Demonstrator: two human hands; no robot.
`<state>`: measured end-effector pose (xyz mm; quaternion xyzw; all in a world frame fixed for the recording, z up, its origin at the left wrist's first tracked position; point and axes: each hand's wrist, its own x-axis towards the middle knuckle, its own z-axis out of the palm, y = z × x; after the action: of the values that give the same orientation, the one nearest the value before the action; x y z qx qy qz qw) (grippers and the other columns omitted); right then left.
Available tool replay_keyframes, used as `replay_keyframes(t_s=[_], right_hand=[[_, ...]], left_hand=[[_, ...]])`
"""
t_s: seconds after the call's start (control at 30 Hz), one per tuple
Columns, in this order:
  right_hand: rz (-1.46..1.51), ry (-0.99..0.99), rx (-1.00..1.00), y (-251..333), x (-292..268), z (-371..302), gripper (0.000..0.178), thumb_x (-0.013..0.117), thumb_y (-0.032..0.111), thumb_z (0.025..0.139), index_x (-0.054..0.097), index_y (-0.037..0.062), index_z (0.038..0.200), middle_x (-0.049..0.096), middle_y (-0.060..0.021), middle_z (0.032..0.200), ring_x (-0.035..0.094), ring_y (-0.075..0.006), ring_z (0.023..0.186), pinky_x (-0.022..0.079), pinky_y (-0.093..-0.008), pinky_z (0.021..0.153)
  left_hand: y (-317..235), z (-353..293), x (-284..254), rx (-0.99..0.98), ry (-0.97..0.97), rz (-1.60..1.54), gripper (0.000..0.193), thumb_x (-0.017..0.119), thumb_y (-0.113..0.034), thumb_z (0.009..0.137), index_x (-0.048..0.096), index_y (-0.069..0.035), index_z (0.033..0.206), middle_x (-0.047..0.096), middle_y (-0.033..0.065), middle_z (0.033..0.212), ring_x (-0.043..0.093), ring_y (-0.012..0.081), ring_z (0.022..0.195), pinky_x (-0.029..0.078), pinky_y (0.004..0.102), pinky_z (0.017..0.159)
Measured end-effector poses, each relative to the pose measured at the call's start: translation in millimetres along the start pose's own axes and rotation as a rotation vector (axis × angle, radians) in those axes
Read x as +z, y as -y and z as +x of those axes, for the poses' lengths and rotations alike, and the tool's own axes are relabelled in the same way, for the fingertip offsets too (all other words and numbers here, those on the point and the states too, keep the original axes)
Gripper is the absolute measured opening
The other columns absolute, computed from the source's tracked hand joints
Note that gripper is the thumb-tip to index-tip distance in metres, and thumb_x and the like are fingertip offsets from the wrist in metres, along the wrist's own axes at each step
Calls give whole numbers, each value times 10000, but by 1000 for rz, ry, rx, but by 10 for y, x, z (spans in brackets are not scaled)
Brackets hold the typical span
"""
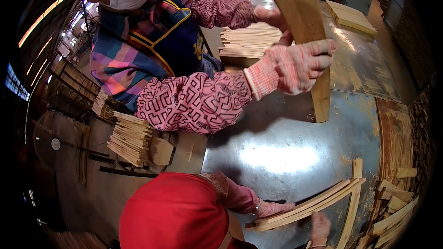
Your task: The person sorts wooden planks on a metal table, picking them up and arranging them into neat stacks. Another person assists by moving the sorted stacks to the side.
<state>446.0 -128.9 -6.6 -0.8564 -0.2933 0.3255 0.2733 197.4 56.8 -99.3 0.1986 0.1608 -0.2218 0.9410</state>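
One broad, bowed wooden board (pixel 304 16), upright and slightly tilted above the metal table (pixel 281 120). A co-worker in plaid (pixel 122 71) has it: near gloved hand (pixel 295 67) clamped across its face and edge; far hand (pixel 272 18) at the opposite edge, grip partly hidden. Wearer's own hands: neither in view, state cannot be told.

Handling, by judgement: board stiff, fairly heavy, awkward for its length, unlikely to break. Best hold is both long edges, near mid-length. Faces look smooth; knit gloves should help against slipping and splinters.

Lower down, a second co-worker in a red cap (pixel 168 212). Upper hand (pixel 272 208) lies at the near end of a bundle of curved strips (pixel 307 204); lower hand (pixel 320 226) blurred, just beside them, finger state unclear. Strips look light, springy; take by the middle, several together.

Counts: co-workers, two; their hands, four. Board, one. Curved strips, at least two, lying across one long strip (pixel 349 214). Stacks: one of strips behind the board (pixel 251 41), one flat pile (pixel 350 17) at the far end, one of sticks (pixel 130 138) at left. Scrap wood (pixel 394 219) at right, too jumbled to count.
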Motion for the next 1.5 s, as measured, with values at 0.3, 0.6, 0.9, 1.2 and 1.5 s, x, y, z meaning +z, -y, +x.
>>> replay_keyframes(t_s=[0.3, 0.6, 0.9, 1.2, 1.5], right_hand=[[-718, -380, 307, -1479, -672, 294, 815, 583, 600, 1067, 416, 126, 1708, 444, -214, 1721, 442, -446, 1555, 350, -549, 1295], [-11, -251, 270, -415, -80, 318, 738, 656, 456, 1077, 474, 18, 1643, 636, -228, 1547, 624, -369, 1390, 455, -422, 1164], [1097, -318, 464, 398, 1436, -134, 698, 639, 652, 1058, 663, -15, 1264, 760, -164, 950, 751, -271, 779, 635, -396, 715], [633, -265, 274, 1169, 2062, -842, 602, 561, 502, 1118, 674, 31, 1475, 701, -272, 1443, 660, -405, 1357, 480, -424, 1146], [-186, -90, 348, 691, 1982, -2390, 809, 776, 405, 963, 499, 5, 1609, 653, -261, 1467, 648, -398, 1314, 493, -474, 1146]], left_hand=[[-423, -404, -58, 50, -3, 83, 827, 425, -884, 1005, 680, -126, 1215, 706, 85, 895, 697, 202, 679, 589, 378, 600], [-465, -657, -368, 113, 47, -26, 869, 459, -858, 1016, 650, -107, 1409, 742, 132, 988, 737, 235, 770, 620, 407, 666], [-429, -888, -51, 36, -346, -267, 877, 490, -835, 1021, 628, -114, 1500, 770, 168, 1127, 762, 314, 914, 649, 486, 855], [-258, -1179, -424, -98, 20, -344, 850, 568, -806, 994, 650, -121, 1490, 751, 238, 1266, 766, 413, 1028, 646, 556, 872], [-321, -1626, -624, -186, -46, -324, 820, 559, -778, 1023, 587, -174, 1576, 729, 249, 1312, 757, 405, 977, 638, 536, 833]])
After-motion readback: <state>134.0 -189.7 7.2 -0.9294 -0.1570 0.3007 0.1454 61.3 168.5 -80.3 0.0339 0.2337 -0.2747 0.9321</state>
